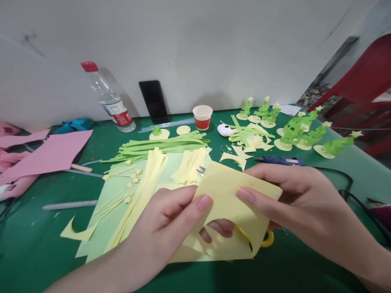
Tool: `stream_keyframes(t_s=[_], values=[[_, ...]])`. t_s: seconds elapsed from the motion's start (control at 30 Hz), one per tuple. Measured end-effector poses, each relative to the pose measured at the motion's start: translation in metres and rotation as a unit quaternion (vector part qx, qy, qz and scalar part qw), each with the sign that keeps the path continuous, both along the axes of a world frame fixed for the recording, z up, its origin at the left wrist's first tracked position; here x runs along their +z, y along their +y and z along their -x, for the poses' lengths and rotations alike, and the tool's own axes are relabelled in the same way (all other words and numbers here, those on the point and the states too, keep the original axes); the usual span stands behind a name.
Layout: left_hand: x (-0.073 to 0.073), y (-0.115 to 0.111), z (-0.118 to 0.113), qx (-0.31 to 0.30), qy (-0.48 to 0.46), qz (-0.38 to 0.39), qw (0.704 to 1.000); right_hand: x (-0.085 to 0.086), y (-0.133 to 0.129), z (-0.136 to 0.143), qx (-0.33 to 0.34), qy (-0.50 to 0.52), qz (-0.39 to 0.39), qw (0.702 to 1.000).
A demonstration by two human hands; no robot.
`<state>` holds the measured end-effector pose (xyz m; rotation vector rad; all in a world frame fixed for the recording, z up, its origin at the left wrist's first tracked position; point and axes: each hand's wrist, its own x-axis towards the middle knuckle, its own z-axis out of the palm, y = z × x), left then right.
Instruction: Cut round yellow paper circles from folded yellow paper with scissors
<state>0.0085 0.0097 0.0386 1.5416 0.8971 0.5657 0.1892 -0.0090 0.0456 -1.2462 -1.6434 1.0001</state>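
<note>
Paper [226, 183] of pale yellow is held in the air above the bench [24, 252], on the near side of its far edge. The left hand [161, 228] pinches it at the left, thumb on top; the right hand [299, 199] pinches it likewise at the right. Scissors [269, 241] show behind it, but their hold is hidden. I judge the paper could tear or crease beside its curved cut-out, if the thumbs pull unequally; the blades, near the left fingers, could also nick them. One corner points toward the far edge, another toward the right edge. The long axis seems to run from far left to near right, though not certainly.
</note>
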Motion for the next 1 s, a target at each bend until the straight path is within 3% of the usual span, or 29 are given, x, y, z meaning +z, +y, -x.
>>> stream_keyframes(t_s=[0.1, 0.23, 0.43, 0.63, 0.8, 1.0], values=[[0.000, 0.001, 0.001, -0.007, 0.019, -0.073, 0.997, -0.004, -0.003, -0.003, 0.020, -0.031, -0.047, 0.998], [-0.002, 0.000, 0.003, -0.017, 0.007, -0.083, 0.996, -0.007, -0.008, -0.005, 0.054, -0.067, -0.060, 0.994], [-0.007, -0.002, 0.002, 0.037, 0.060, -0.198, 0.978, -0.007, -0.008, -0.004, 0.069, -0.057, -0.044, 0.995], [-0.008, -0.002, 0.000, 0.068, 0.041, -0.199, 0.977, -0.012, -0.007, -0.008, 0.045, -0.059, 0.069, 0.995], [-0.008, -0.004, 0.001, 0.099, 0.022, -0.186, 0.977, -0.016, -0.006, -0.009, 0.053, 0.004, 0.143, 0.988], [-0.013, -0.001, 0.002, 0.077, -0.086, -0.152, 0.982, -0.011, -0.003, 0.001, 0.092, 0.117, 0.261, 0.954]])
